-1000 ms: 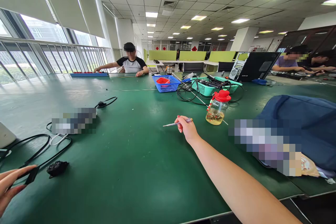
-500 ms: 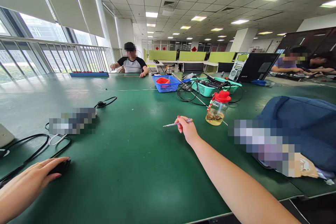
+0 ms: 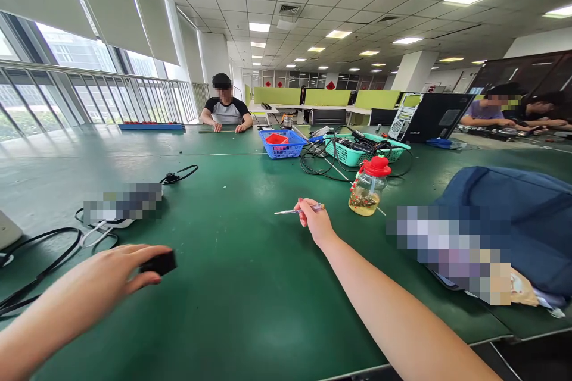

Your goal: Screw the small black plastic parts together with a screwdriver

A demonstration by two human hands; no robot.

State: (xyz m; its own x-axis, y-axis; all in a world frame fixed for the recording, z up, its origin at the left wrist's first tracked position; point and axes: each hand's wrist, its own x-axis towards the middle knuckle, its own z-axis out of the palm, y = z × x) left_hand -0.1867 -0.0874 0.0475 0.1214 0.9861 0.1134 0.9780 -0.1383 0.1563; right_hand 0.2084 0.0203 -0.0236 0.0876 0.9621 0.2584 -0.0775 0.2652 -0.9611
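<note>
My left hand (image 3: 105,281) is stretched out over the green table (image 3: 232,286) and pinches a small black block (image 3: 158,263) between thumb and fingers, a little above the surface. My right hand (image 3: 316,221) rests further out near the table's middle, its fingers closed on a thin silver screwdriver (image 3: 297,211) whose tip points left. A glass jar with a red lid (image 3: 369,187) stands just right of that hand.
Black cables (image 3: 42,256) and a blurred device (image 3: 123,203) lie at the left. A blue basket (image 3: 282,143) and a teal basket with cables (image 3: 361,147) stand further back. A blue backpack (image 3: 509,220) lies at the right. Other people sit at the far end and far right.
My left hand has picked the black block up from beside the cables and carried it right and forward. My right hand with the screwdriver has hardly moved.
</note>
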